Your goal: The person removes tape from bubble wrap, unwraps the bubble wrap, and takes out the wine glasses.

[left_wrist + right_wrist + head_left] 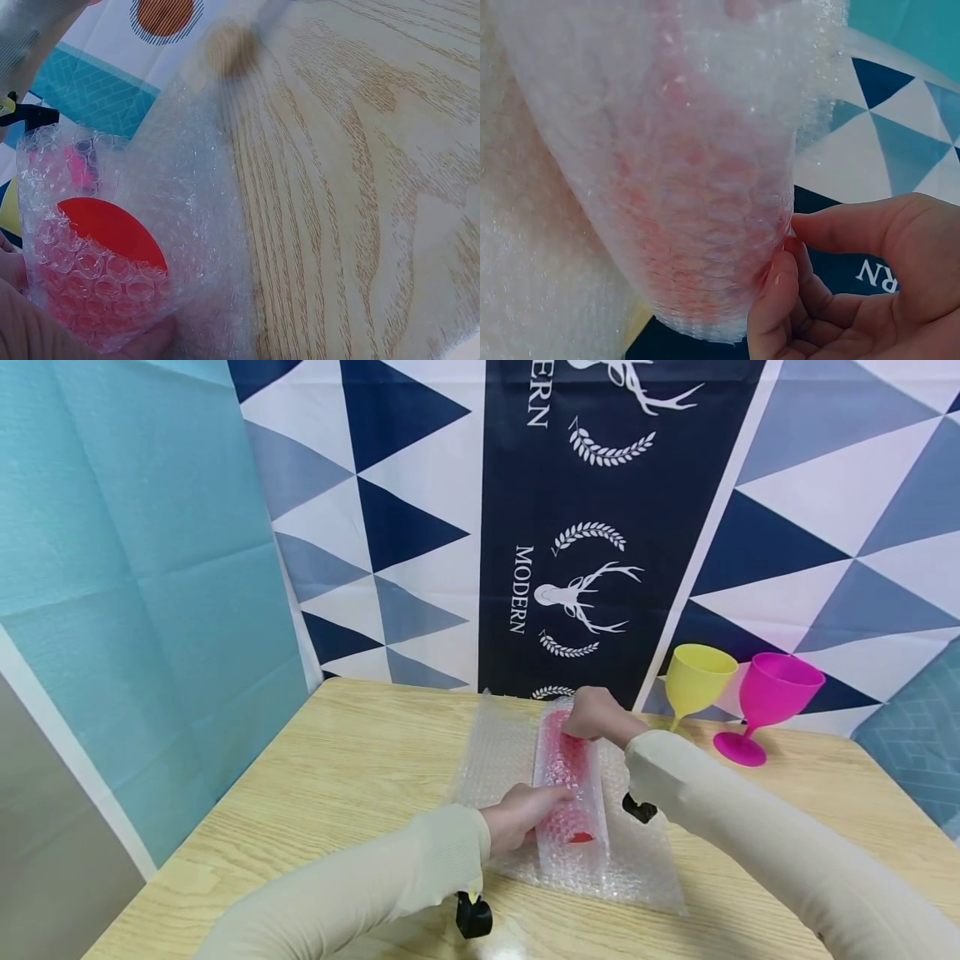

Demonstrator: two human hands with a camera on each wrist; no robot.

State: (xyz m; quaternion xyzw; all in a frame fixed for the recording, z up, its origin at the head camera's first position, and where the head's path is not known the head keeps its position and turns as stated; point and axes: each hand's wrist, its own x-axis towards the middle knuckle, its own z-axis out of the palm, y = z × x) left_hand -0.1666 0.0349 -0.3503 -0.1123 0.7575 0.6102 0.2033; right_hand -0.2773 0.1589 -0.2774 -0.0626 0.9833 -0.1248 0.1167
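Note:
A red object (567,768) lies on the table inside a roll of clear bubble wrap (495,747), and the rest of the sheet spreads flat beneath it. In the left wrist view, its round, flat red end (116,232) shows at the roll's opening; the exact kind is hidden. My left hand (520,814) holds the near end of the roll, thumb across the wrap. At the far end, my right hand (596,714) pinches the edge of the wrap between thumb and fingers, plain in the right wrist view (855,277).
A yellow goblet (697,681) and a magenta goblet (776,693) stand at the table's back right. Behind the wooden table (360,777) hangs a patterned cloth (420,527), with a teal cloth (150,568) on the left.

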